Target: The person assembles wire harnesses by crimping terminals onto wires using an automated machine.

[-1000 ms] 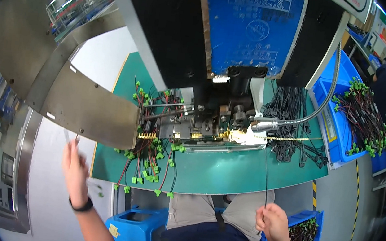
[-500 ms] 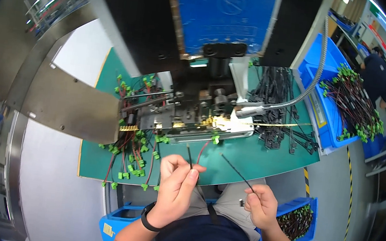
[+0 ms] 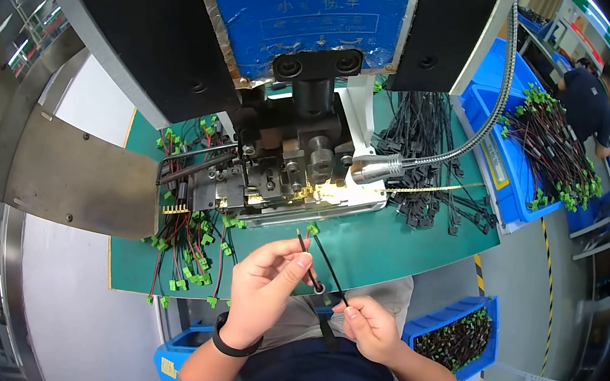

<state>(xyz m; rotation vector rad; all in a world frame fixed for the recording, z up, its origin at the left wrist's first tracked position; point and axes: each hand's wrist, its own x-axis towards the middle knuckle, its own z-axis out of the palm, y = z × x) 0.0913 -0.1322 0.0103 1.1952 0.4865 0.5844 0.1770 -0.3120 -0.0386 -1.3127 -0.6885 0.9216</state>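
My left hand (image 3: 268, 280), with a dark band at its wrist, is closed on a thin black wire (image 3: 304, 241) whose bare tip points up toward the machine. A green connector (image 3: 313, 228) on a red lead stands just beyond those fingers. My right hand (image 3: 372, 329) pinches the lower end of another black wire (image 3: 330, 267), which slants up to the left, close to the connector. I cannot tell whether it joins there. Both hands are over the near edge of the green table, in front of the press machine (image 3: 309, 153), touching neither it nor each other.
Green-ended wires (image 3: 192, 253) lie left of the machine, with black cables (image 3: 428, 167) on its right. A lit lamp on a flexible metal hose (image 3: 502, 100) reaches the die. Blue bins (image 3: 502, 213) of wire harnesses stand to the right. A person (image 3: 590, 99) works at far right.
My right hand has moved left and a little down, bringing its black wire close to the left hand's. The view has shifted, and the machine now appears larger and further left.
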